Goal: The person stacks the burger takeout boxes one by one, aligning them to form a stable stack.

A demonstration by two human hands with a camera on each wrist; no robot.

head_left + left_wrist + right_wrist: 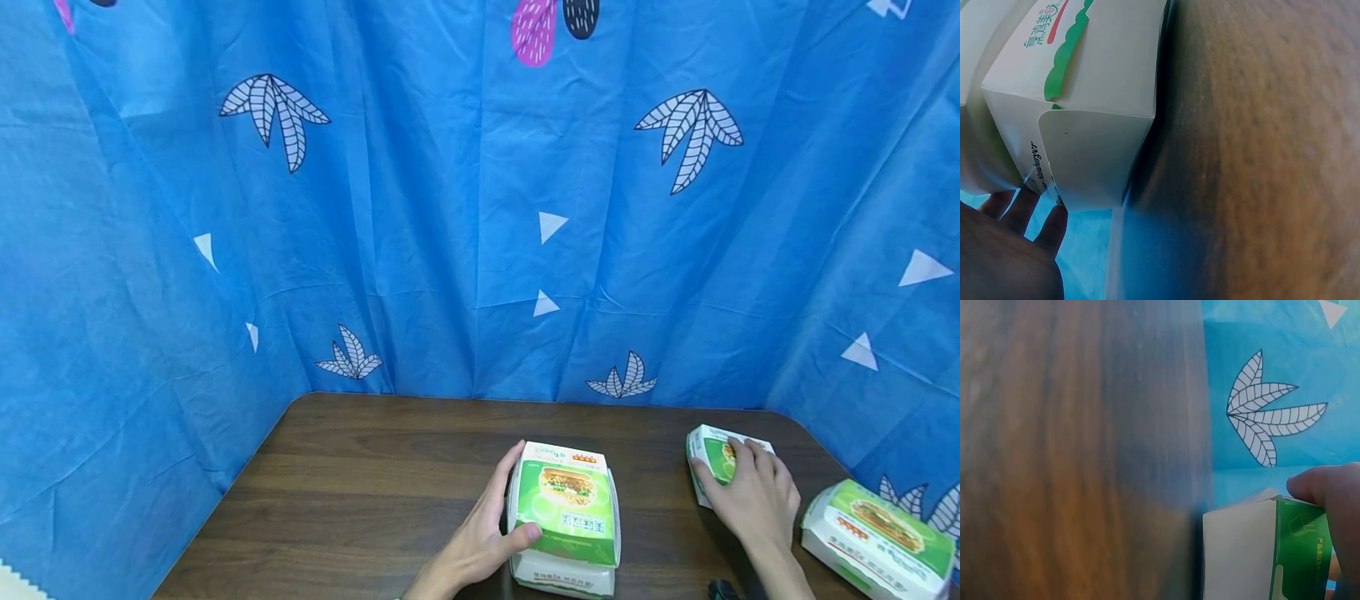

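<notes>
Two green-and-white hamburger boxes are stacked at the table's middle, the upper box (566, 500) sitting slightly askew on the lower box (562, 577). My left hand (480, 533) holds the upper box at its left side, thumb across the near corner and fingers along the far left edge. In the left wrist view those fingertips (1054, 225) touch the boxes' side near where they meet. Toward the back right, my right hand (750, 496) grips another hamburger box (708, 454) from above, thumb at its left. Its far fingers are partly hidden in the right wrist view.
A further hamburger box (877, 542) stands at the table's right edge, beside my right forearm. A small black object (722, 590) shows at the bottom edge. Blue patterned curtain (480, 250) closes off the back and sides of the brown wooden table (337, 500).
</notes>
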